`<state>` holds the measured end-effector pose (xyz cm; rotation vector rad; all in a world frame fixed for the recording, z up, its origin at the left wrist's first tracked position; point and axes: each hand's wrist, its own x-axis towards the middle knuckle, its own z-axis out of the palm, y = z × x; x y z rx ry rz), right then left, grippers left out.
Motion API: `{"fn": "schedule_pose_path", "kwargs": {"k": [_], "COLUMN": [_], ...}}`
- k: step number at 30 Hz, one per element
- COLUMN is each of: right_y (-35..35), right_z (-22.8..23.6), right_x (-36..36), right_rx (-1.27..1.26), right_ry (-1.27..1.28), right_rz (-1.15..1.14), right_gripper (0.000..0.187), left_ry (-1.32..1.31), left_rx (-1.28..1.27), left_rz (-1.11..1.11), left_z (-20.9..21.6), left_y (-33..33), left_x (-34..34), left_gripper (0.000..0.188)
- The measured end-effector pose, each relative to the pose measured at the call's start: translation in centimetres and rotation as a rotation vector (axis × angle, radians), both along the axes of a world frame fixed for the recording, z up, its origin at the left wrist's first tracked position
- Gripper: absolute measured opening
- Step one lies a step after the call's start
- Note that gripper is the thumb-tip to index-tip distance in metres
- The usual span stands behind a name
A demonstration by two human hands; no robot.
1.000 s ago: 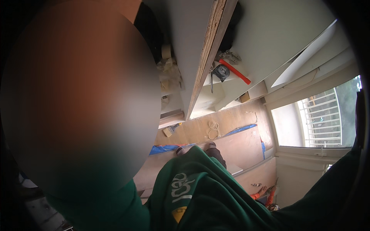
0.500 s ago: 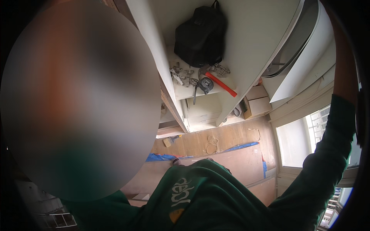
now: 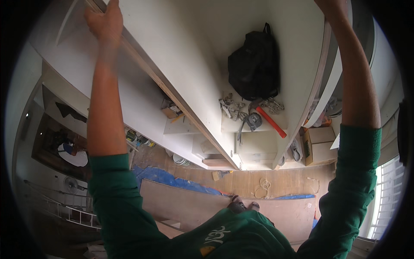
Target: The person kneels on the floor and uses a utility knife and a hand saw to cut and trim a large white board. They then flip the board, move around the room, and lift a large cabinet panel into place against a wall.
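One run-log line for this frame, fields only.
left hand: gripping white panel edge | right hand: out of frame, arm raised | panel top: black backpack, orange-handled tool

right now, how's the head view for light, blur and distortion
Head view: strong fisheye, the white panel edges bow and the corners go black; the window at lower right is blown out; the left hand is slightly soft; the black backpack and red-handled tool are sharp.

green long-sleeved top (image 3: 241,237) | sleeves pushed up past elbows | pale emblem on chest | dark shoes (image 3: 241,206)
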<state>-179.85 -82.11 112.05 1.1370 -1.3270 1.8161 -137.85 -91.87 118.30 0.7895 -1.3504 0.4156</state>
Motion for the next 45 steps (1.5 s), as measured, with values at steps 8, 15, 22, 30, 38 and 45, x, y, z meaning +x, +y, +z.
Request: {"fn": "schedule_pose_path", "kwargs": {"k": [8,15,22,30,38,45], "right_y": [-2.2,-0.7,-0.9,-1.4,-1.2,-2.1], "right_z": [-1.4,-1.1,-1.2,-1.5,-1.6,-1.8], "right_x": [0.9,0.4,0.4,0.5,0.6,0.3], "right_rx": [0.213,0.192,0.174,0.138,0.135,0.054], "right_ry": [-0.101,-0.129,-0.136,-0.105,-0.117,-0.087], "right_rz": [0.038,0.115,0.146,0.129,0.150,0.079], "right_gripper": [0.042,0.037,0.037,0.037,0.040,0.046], "left_ry": [0.101,0.120,0.155,0.160,0.100,0.098], "left_rx": [0.095,0.110,0.155,0.133,0.009,-0.026], "left_rz": [-0.004,0.035,-0.043,0.014,0.044,-0.019], "left_z": [-3.0,-2.8,-2.7,-2.7,-3.2,-3.2], "left_y": [5.1,4.8,5.6,4.9,3.6,3.3], "left_x": [-3.9,-4.6,-4.5,-4.4,-3.6,-3.5], "left_gripper": [0.072,0.075,0.078,0.077,0.070,0.068]}}
